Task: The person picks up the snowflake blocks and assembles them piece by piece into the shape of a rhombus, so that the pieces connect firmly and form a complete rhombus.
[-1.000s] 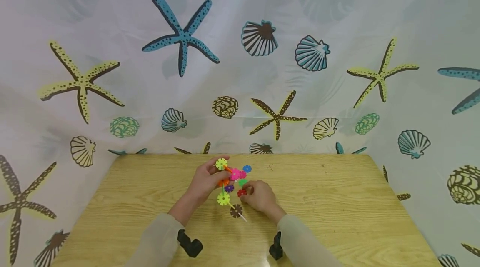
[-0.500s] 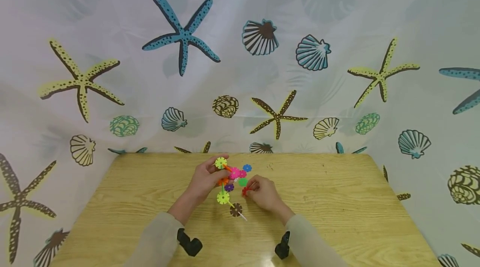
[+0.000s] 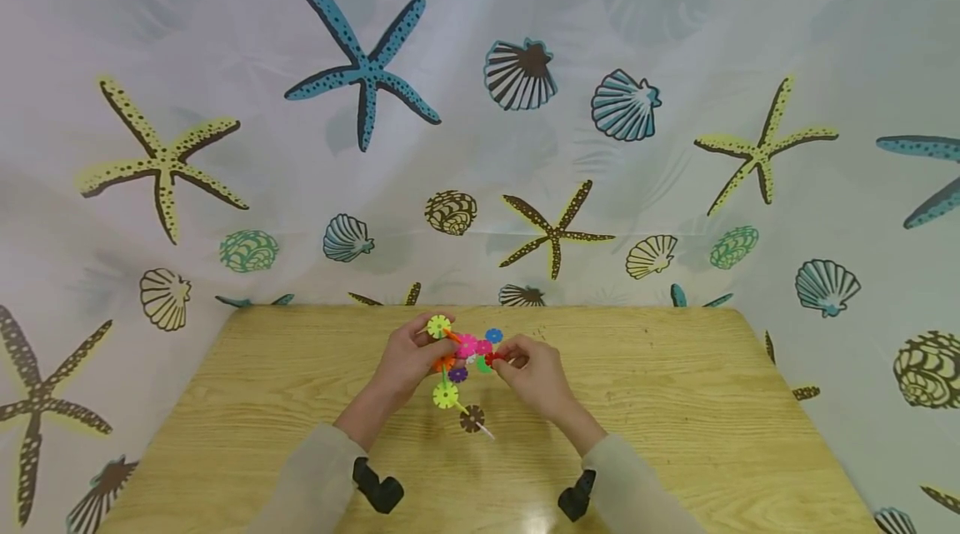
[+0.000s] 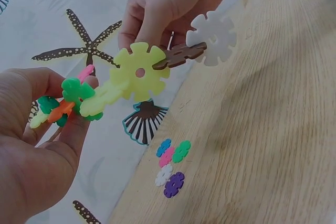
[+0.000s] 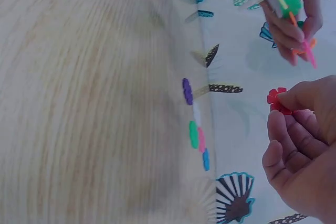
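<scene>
My left hand (image 3: 405, 361) grips a chain of interlocking snowflake discs by its pink, orange and green pieces. From those fingers the chain runs out through a yellow disc (image 4: 153, 80) and a brown disc (image 4: 181, 55) to a white disc (image 4: 220, 40) at its free end. Thumb and fingertips of my right hand (image 3: 542, 376) pinch a single red snowflake disc (image 5: 272, 98), apart from the chain. In the right wrist view the red disc is partly behind the thumb. Both hands are raised above the table, facing each other.
Loose discs lie close together on the wooden table (image 3: 675, 417): blue (image 4: 164, 148), green (image 4: 181, 151), pink (image 4: 166, 157), white (image 4: 163, 176) and purple (image 4: 174, 184). A patterned cloth (image 3: 645, 209) hangs behind the table. Black cameras are strapped to both wrists.
My right hand has moved away from the body and slightly right, carrying the red disc upward in the head view. The left hand and its chain are nearly still.
</scene>
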The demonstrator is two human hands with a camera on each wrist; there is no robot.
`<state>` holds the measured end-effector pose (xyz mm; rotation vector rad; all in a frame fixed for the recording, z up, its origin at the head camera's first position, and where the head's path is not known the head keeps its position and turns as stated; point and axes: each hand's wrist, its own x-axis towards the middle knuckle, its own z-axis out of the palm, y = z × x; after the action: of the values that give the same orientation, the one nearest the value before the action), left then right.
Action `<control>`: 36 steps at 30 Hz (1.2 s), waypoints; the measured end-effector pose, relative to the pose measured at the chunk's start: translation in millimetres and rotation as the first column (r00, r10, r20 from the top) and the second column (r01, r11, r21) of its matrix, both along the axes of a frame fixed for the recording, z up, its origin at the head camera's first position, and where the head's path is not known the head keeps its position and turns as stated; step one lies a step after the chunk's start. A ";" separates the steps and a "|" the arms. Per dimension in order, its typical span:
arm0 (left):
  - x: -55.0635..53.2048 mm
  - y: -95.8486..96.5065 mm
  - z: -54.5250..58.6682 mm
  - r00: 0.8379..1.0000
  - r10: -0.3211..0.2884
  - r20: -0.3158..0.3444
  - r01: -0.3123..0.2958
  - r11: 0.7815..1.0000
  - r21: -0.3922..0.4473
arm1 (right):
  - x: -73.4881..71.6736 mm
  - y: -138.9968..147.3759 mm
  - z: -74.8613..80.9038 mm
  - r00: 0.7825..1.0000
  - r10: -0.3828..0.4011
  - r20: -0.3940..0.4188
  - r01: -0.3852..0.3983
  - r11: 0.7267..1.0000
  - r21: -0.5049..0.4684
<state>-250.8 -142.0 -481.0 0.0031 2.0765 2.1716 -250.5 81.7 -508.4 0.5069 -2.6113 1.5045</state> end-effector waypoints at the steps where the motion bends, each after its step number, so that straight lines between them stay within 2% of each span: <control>1: 0.0 0.2 -0.1 1.000 0.004 -0.001 -0.004 1.000 -0.002 | 1.3 0.2 2.3 1.000 0.000 -0.009 0.000 1.000 -0.008; 10: 1.7 2.9 2.0 1.000 0.018 0.006 -0.018 1.000 0.024 | 7.8 1.2 14.2 0.998 0.015 -0.064 -0.016 1.000 -0.021; 23: 1.2 9.2 1.2 0.999 0.037 0.019 -0.037 0.999 0.003 | 11.3 -0.3 25.7 0.994 0.024 -0.107 -0.026 0.999 -0.024; 30: 0.6 13.4 2.9 0.999 0.039 0.027 -0.039 0.999 0.001 | 11.4 -1.4 26.7 0.989 0.028 -0.145 -0.028 1.000 0.001; 36: -0.4 15.6 2.5 0.999 0.035 0.017 -0.034 0.999 -0.018 | 12.7 -2.1 27.5 0.989 0.031 -0.145 -0.030 1.000 0.007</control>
<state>-251.2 -126.4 -478.5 -0.0534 2.1023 2.1644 -237.7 79.6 -480.9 0.6342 -2.5081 1.4123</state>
